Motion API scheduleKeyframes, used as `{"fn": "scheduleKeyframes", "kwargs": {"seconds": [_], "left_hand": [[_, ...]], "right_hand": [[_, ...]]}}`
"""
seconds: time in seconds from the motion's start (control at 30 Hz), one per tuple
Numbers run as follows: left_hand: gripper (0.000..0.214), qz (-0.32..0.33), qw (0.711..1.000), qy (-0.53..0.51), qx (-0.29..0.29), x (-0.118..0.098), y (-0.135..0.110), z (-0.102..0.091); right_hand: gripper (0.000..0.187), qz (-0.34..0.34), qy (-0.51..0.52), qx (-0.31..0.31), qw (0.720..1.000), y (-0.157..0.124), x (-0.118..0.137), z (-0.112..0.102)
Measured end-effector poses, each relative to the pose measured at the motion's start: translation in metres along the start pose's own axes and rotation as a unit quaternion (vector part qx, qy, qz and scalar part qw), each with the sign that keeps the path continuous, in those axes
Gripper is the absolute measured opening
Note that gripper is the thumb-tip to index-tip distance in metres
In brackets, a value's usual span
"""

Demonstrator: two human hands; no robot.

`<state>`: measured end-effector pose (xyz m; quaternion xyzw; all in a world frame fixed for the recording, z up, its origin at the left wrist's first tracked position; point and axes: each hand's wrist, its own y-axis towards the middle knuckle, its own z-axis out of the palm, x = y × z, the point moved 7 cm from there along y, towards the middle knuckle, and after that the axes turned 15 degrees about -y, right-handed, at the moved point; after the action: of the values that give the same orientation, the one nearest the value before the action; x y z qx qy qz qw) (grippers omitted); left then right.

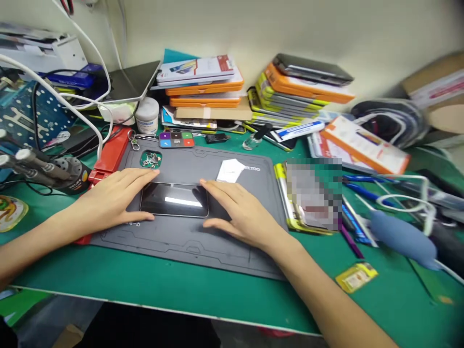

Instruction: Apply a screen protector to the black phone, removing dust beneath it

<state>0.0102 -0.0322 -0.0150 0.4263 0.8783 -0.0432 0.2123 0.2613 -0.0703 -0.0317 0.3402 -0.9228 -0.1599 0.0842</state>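
Note:
A black smartphone point(174, 200) lies flat, screen up, on a dark grey work mat point(174, 237), with a bright light reflected in its glass. My left hand point(112, 197) rests at its left end, thumb and fingers apart around that edge. At the opposite end is my right hand point(242, 208), its fingers spread and the index fingertip close to the phone's upper right corner. Neither hand is closed around the phone. Small metal parts point(151, 159) sit in a recess of the mat above the left hand. A white piece of paper point(231, 170) lies beyond the right hand.
Stacked orange boxes point(205, 89) and yellow-edged packs point(275, 106) stand along the wall. A red clamp-like tool point(112, 152) borders the mat's left side. Rightward are blue-handled pliers point(362, 188), a blue blower bulb point(402, 237) and a small yellow packet point(356, 277). White cables point(87, 116) hang at left.

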Motion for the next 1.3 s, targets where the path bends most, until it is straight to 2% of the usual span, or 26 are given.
{"fn": "scheduleKeyframes", "kwargs": {"seconds": [0.07,0.1,0.13,0.2,0.3,0.33,0.4,0.47,0.53,0.63,0.7,0.77,0.87,0.97,1.07,1.2,1.3], "left_hand": [[0.085,0.019,1.000,0.012,-0.004,-0.003,0.002,-0.003],[0.082,0.038,0.999,0.026,-0.008,-0.007,0.002,-0.006],[0.075,0.065,0.997,0.048,-0.015,-0.013,0.001,-0.009],[0.056,0.140,0.983,0.115,-0.035,-0.035,-0.006,-0.017],[0.028,0.266,0.939,0.196,-0.098,-0.080,-0.033,-0.024],[0.024,0.290,0.927,0.204,-0.119,-0.092,-0.045,-0.024],[0.017,0.309,0.916,0.213,-0.142,-0.110,-0.066,-0.019],[0.011,0.282,0.921,0.218,-0.156,-0.112,-0.080,-0.015],[0.011,0.227,0.937,0.211,-0.160,-0.100,-0.086,-0.015],[0.020,0.129,0.965,0.183,-0.134,-0.068,-0.078,-0.021],[0.029,0.057,0.980,0.151,-0.115,-0.045,-0.065,-0.026],[0.035,0.014,0.991,0.102,-0.086,-0.029,-0.048,-0.028],[0.034,-0.043,0.997,0.048,-0.043,-0.011,-0.017,-0.025],[0.034,-0.070,0.995,0.058,-0.047,0.002,0.009,-0.025],[0.033,-0.087,0.992,0.071,-0.061,0.015,0.023,-0.025],[0.029,-0.110,0.986,0.080,-0.093,0.026,0.019,-0.027],[0.029,-0.121,0.982,0.079,-0.121,0.029,0.010,-0.030]], "right_hand": [[0.063,0.026,-0.020,-0.060,0.998,-0.003,-0.008,-0.008],[0.055,0.062,-0.035,-0.086,0.994,-0.005,-0.016,-0.010],[0.048,0.106,-0.046,-0.100,0.988,-0.007,-0.026,-0.010],[0.042,0.168,-0.047,-0.086,0.981,-0.009,-0.042,-0.003],[0.035,0.173,-0.050,-0.070,0.981,-0.008,-0.052,0.006],[0.033,0.171,-0.052,-0.070,0.981,-0.008,-0.051,0.007],[0.031,0.169,-0.055,-0.077,0.981,-0.008,-0.046,0.005],[0.029,0.164,-0.056,-0.085,0.981,-0.010,-0.032,-0.001],[0.026,0.157,-0.054,-0.093,0.982,-0.012,-0.013,-0.007],[0.022,0.157,-0.054,-0.111,0.980,-0.017,0.015,-0.017],[0.023,0.171,-0.056,-0.132,0.975,-0.018,0.028,-0.022],[0.024,0.182,-0.059,-0.152,0.970,-0.018,0.037,-0.025],[0.022,0.156,-0.066,-0.151,0.974,-0.013,0.053,-0.022],[0.022,0.126,-0.088,-0.143,0.978,-0.015,0.073,-0.015],[0.029,0.136,-0.112,-0.141,0.974,-0.025,0.086,-0.010],[0.043,0.109,-0.129,-0.083,0.982,-0.026,0.090,0.003],[0.048,0.082,-0.120,-0.038,0.989,-0.018,0.081,0.010]]}}
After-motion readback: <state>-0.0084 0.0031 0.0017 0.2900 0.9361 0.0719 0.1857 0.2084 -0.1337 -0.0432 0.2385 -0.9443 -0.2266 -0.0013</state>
